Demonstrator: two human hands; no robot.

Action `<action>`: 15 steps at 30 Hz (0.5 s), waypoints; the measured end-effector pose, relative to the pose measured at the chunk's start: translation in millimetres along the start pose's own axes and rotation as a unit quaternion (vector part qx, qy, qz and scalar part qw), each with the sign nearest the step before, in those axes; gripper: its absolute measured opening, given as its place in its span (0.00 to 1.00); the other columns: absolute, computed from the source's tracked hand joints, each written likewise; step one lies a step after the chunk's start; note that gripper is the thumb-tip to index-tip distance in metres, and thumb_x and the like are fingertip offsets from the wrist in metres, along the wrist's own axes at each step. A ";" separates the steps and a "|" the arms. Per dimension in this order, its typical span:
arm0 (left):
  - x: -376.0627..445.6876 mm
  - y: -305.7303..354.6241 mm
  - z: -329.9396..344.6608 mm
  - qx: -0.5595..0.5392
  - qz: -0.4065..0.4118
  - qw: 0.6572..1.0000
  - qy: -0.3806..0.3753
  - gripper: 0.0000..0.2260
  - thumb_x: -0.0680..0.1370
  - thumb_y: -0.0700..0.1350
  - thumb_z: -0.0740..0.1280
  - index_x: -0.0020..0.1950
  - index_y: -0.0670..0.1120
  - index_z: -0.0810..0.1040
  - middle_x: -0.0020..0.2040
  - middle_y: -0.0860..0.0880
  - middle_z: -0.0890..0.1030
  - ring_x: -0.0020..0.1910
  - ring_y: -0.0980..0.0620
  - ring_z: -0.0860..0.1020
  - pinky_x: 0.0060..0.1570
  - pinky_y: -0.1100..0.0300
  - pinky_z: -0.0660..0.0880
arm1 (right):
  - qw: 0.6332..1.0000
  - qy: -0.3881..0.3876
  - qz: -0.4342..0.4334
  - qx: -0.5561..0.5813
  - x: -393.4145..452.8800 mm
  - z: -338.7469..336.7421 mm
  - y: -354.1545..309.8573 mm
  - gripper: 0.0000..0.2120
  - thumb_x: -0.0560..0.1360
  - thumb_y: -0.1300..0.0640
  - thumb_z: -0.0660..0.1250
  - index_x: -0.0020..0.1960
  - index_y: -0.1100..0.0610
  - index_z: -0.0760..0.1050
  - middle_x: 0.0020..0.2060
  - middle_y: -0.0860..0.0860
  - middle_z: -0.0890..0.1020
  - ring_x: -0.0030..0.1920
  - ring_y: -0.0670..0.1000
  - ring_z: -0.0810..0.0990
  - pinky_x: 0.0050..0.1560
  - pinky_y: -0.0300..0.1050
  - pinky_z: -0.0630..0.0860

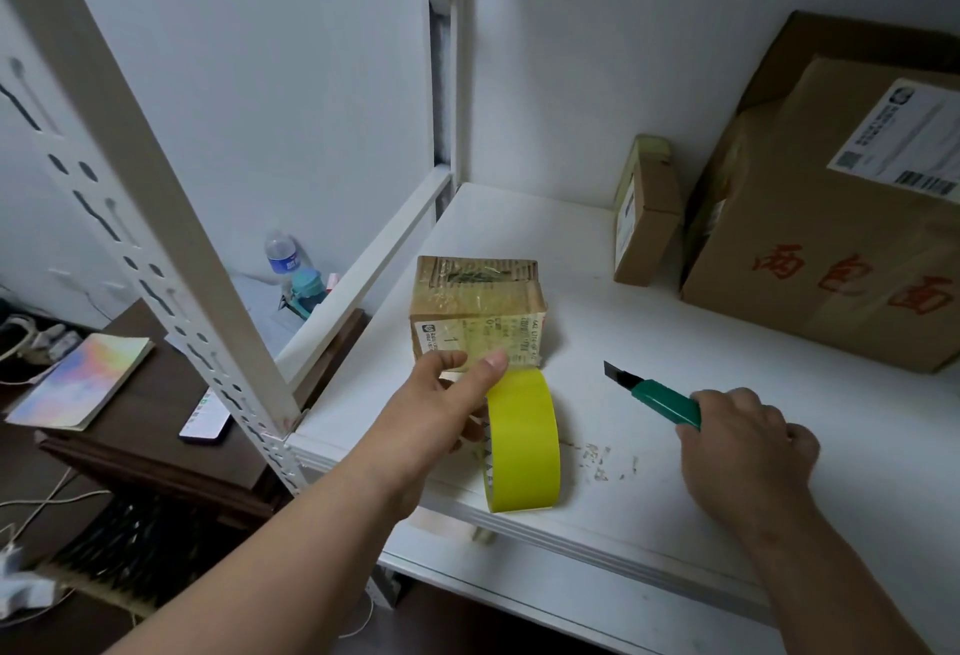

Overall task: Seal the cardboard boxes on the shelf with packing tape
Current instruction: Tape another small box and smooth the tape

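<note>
Meanwhile, three closed cardboard boxes (pixel 478 311) on shelf (pixel 675 394)

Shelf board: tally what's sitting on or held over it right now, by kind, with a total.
Brown cardboard boxes: 3 (small taped box, narrow upright box, large box with red characters)
Yellow packing tape roll: 1
Green utility knife: 1
Total: 5

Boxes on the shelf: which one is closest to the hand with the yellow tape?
The small taped box, right by the left hand. The thin box and the big box sit farther back.
</note>
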State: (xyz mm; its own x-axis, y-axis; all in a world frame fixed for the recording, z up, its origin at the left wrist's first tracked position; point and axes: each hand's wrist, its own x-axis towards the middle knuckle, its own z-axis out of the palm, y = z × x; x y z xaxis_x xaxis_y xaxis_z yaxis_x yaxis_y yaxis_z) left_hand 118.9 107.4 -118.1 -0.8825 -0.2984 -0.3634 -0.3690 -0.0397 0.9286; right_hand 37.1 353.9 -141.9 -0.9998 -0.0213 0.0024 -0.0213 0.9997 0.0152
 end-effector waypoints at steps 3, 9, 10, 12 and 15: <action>-1.6 0.2 0.5 -0.004 -0.011 1.000 -0.019 0.30 0.64 0.66 0.72 0.60 0.51 0.76 0.38 0.51 0.80 0.29 0.56 0.76 0.40 0.58 0.71 | 0.997 -0.005 -0.028 0.072 -1.0 -6.0 1.7 0.15 0.81 0.50 0.58 0.65 0.55 0.72 0.51 0.51 0.73 0.50 0.53 0.74 0.51 0.48 0.72; -2.0 0.1 1.1 -0.092 -0.040 0.993 -0.061 0.26 0.63 0.58 0.76 0.55 0.45 0.78 0.43 0.46 0.82 0.42 0.44 0.79 0.49 0.50 0.75 | 0.957 0.014 -0.167 0.236 -16.8 -65.5 -11.0 0.17 0.81 0.51 0.59 0.68 0.50 0.72 0.54 0.45 0.73 0.50 0.46 0.73 0.48 0.42 0.68; -1.9 0.5 1.7 -0.103 -0.040 0.992 -0.063 0.25 0.63 0.58 0.77 0.53 0.46 0.78 0.43 0.46 0.82 0.42 0.43 0.79 0.49 0.50 0.75 | 0.951 0.016 -0.198 0.238 -20.7 -77.4 -15.6 0.17 0.81 0.51 0.59 0.69 0.48 0.73 0.54 0.44 0.74 0.49 0.45 0.73 0.47 0.40 0.69; -2.6 1.2 3.2 -0.117 -0.037 0.990 -0.066 0.23 0.63 0.56 0.79 0.50 0.47 0.77 0.42 0.45 0.81 0.42 0.43 0.78 0.48 0.50 0.75 | 0.941 0.015 -0.250 0.225 -26.7 -96.0 -25.2 0.16 0.80 0.50 0.60 0.67 0.43 0.73 0.52 0.42 0.76 0.48 0.43 0.75 0.47 0.39 0.73; -4.1 1.8 5.0 -0.132 -0.028 0.989 -0.066 0.23 0.63 0.55 0.79 0.51 0.46 0.77 0.41 0.46 0.81 0.42 0.44 0.78 0.48 0.51 0.75 | 0.944 0.004 -0.286 0.163 -28.9 -110.1 -40.5 0.15 0.79 0.47 0.59 0.65 0.38 0.73 0.49 0.42 0.75 0.46 0.44 0.75 0.47 0.46 0.74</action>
State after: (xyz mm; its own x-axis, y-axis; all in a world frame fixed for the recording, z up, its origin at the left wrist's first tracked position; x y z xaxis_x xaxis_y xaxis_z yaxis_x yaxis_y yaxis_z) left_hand 120.5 113.3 -115.4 -0.8996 -0.1626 -0.4052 -0.3444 -0.3060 0.8875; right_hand 67.2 312.3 -32.5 -0.8242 -0.5584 0.0941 -0.5591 0.7761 -0.2916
